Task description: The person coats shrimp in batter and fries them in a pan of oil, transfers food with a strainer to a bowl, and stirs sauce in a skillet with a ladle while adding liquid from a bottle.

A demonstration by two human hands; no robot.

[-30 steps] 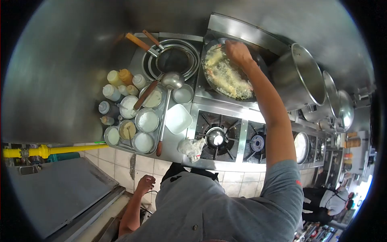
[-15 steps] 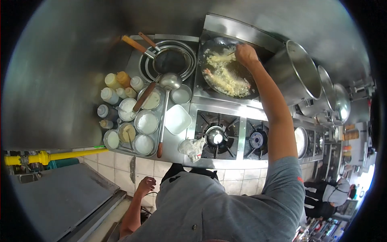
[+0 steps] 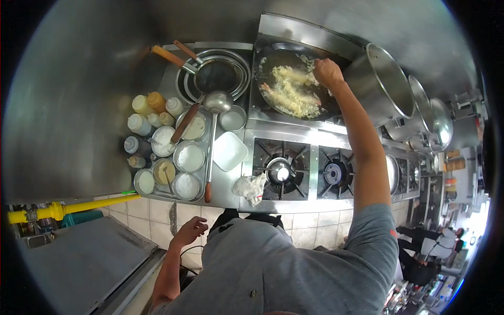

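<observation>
My right hand (image 3: 328, 73) is over the right side of a dark wok (image 3: 268, 48) on the back of the stove. Its fingers are closed together, and whatever they grip is too small or hidden to name. In the wok, long pieces of food in pale yellow batter (image 3: 294, 97) fry in oil, with loose batter crumbs around them. Reddish ends show on some pieces, like shrimp tails. My left hand (image 3: 190, 231) hangs low beside my body above the tiled floor, its fingers loosely bent and apart, holding nothing.
Left of the wok sit strainers (image 3: 218, 76) over a metal bowl, a ladle (image 3: 218, 102), squeeze bottles (image 3: 139, 125) and a tray of several bowls (image 3: 189, 157). A cloth (image 3: 251, 188) lies by the front burner (image 3: 282, 170). Tall pots (image 3: 386, 79) stand right; a co-worker (image 3: 441, 244) is farther off.
My right hand has shifted slightly right, toward the wok's edge, and the batter has spread differently in the oil. My left hand has risen a little, its fingers more extended.
</observation>
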